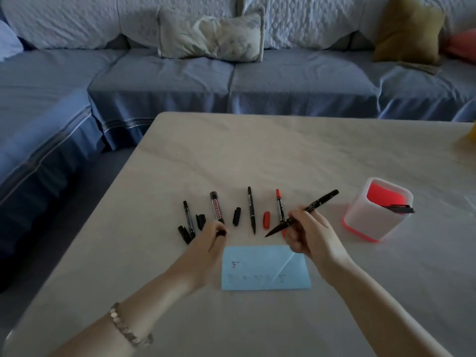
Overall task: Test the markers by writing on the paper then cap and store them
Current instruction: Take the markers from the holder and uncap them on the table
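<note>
Right hand (307,234) grips black marker (304,213) above blue paper (265,269).

The left hand (208,240) covered the whiteboard marker's (217,207) lower end, and whatever dark thing its fingertips pinched was too small to tell. The right hand (307,234) hid the red marker's (279,206) tip. Only the clip end of a pen (398,208) showed above the holder's (360,217) rim. Faint writing low on the paper (265,271) was unreadable. A yellow object (470,132) was cut off at the right edge.
</note>
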Demonstrator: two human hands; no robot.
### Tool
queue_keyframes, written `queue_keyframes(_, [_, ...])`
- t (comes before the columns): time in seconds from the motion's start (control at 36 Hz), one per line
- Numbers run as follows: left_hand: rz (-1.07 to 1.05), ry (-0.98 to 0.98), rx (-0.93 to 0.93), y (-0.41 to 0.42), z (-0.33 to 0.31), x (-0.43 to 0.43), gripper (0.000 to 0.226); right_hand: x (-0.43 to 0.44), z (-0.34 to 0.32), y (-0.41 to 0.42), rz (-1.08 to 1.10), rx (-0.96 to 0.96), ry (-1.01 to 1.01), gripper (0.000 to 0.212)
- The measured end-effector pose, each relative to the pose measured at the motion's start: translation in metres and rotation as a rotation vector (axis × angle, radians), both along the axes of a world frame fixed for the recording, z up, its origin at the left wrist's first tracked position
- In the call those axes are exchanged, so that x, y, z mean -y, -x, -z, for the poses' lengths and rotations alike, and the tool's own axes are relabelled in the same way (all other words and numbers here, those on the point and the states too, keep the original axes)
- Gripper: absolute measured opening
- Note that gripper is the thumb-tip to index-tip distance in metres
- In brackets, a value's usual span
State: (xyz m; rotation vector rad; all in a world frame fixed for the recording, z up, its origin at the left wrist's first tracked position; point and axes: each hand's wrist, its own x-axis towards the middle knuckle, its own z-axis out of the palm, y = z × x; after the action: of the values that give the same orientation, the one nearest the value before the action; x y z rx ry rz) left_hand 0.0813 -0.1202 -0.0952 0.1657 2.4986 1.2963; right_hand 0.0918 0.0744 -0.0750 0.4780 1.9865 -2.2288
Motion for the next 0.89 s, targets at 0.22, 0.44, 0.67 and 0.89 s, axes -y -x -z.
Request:
queue_keyframes(0.22, [-0.608,-0.120,0.121,0.011,0.038,0.076,0.011,0.051,0.010,0.024,-0.605,0.231,-0.408,0.020])
queue_keyframes(0.44, [-0.455,0.233,0.117,0.008,0.052,0.100,0.031,0.148,0.029,0.053,-0.846,-0.002,-0.893,0.018])
queue_keyframes(0.67, [-0.487,0.224,0.083,-0.001,0.064,0.108,0.007,0.198,0.058,0.050,-0.869,-0.076,-1.233,0.017])
queue_keyframes(0.89, [-0.518,0.055,0.113,0.001,0.061,0.099,0.016,0.180,0.064,0.046,-0.759,-0.127,-1.198,0.022])
